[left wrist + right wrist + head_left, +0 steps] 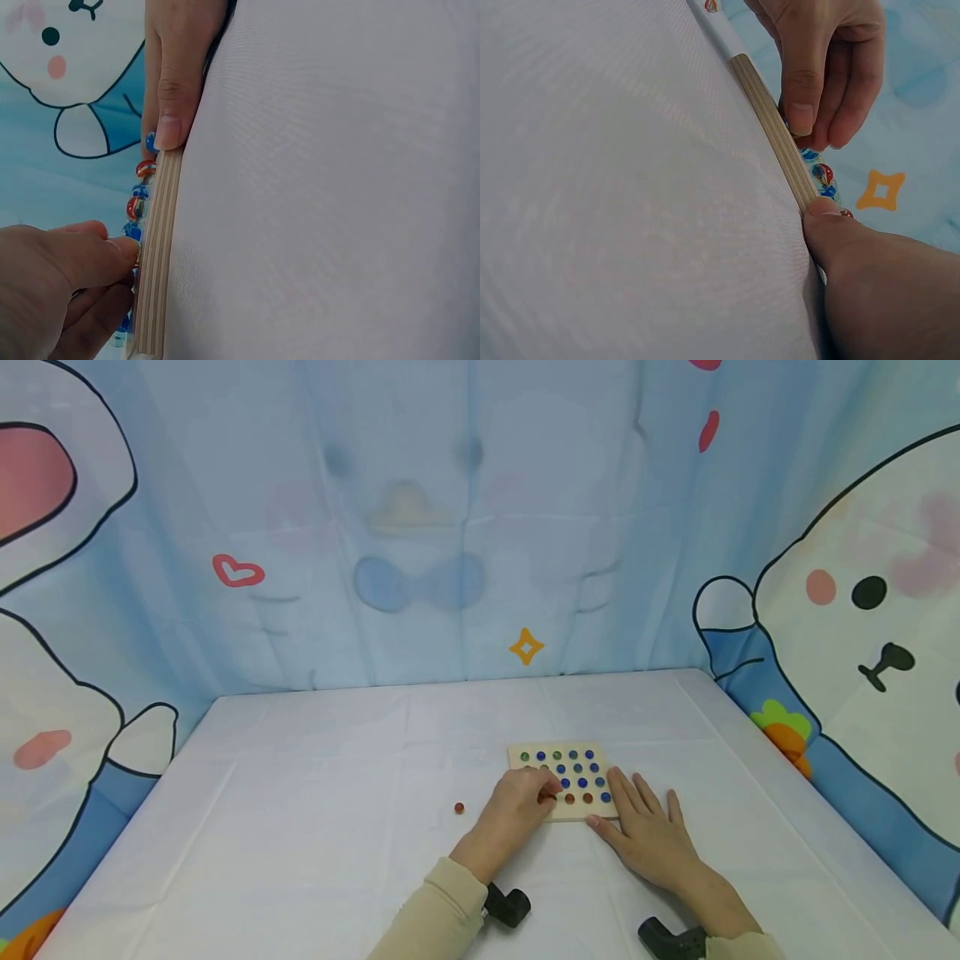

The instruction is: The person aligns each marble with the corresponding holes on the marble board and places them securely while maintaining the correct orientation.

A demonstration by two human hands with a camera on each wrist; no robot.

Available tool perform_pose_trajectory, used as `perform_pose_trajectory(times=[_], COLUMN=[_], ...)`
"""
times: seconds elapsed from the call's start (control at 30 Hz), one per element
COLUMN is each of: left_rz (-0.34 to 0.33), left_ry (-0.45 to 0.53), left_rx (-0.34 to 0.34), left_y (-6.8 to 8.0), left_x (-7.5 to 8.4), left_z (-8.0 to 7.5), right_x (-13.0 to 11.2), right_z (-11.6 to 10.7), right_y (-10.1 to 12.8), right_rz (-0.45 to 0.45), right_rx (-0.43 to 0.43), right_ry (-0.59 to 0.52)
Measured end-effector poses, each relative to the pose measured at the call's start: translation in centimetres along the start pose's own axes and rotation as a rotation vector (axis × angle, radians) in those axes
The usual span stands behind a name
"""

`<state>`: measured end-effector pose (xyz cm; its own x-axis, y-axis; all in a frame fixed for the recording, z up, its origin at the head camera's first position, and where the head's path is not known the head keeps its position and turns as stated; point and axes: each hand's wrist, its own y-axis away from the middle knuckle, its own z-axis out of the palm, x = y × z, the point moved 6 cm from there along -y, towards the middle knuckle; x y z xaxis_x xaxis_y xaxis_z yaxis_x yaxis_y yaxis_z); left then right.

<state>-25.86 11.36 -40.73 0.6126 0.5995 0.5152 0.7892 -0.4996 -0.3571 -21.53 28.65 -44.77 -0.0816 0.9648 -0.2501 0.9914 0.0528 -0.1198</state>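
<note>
A pale wooden board (pixel 577 811) lies on the table, set with rows of blue, green and reddish glass marbles (pixel 582 782). Over its near left part, my left hand (pixel 513 806) pinches a marble between thumb and fingertips; the fingers mostly hide it in the left wrist view, where the hand (pixel 60 285) is low against the board's edge (pixel 157 247). My right hand (pixel 654 842) rests along the right side, fingers fairly straight, its thumb touching the near edge, as the right wrist view also shows. A single reddish-brown marble (pixel 459 808) sits loose left of the board.
A white cloth covers the table (pixel 300 810). Black wrist-worn devices (pixel 507 906) show below both hands. Behind the table hangs a blue curtain (pixel 420 460) printed with cartoon animals.
</note>
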Motion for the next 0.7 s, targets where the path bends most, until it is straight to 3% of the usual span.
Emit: perform_pose_trajectory(times=[0.3,0.7], left_rz=[-0.006,-0.084], left_ry=[0.023,0.105], left_rx=[0.013,0.021], left_y=[0.3,0.7], left_x=[0.0,-0.9], left_z=[-0.4,-2.3], right_x=[-0.1,-0.2], right_z=[0.0,0.0], right_y=[0.0,0.1], right_rz=[0.001,0.003], right_rx=[0.001,0.004], right_ry=[-0.008,0.000])
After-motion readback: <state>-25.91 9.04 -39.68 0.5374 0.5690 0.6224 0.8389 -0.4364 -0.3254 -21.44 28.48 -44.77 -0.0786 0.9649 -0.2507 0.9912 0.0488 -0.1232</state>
